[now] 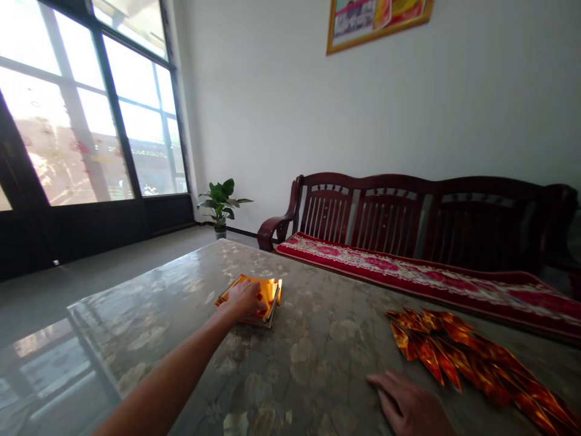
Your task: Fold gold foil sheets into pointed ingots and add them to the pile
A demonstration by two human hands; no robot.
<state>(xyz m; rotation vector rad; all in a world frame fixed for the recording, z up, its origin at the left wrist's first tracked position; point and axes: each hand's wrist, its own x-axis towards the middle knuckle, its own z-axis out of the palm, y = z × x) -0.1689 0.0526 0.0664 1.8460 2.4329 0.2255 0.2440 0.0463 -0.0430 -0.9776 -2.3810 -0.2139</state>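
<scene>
The desk (295, 369) takes up the lower part of my view, with a wooden settee (367, 215) beyond its far side. On the right lies a heap of folded gold foil pieces (492, 372); left of centre sits a stack of gold sheets (271, 293), its edges uneven. My right hand (415, 404) rests beside the heap, fingers slack and slightly parted, holding nothing I can see. My left hand (245, 297) is on the stack, fingers curled down; I cannot tell whether it has pinched a sheet. I judge a sideways push could fan the top sheets across the glossy surface, and a careless outward sweep could scatter the foil pieces. The stack lies inside the edges with room rightward; the heap runs out of frame.
</scene>
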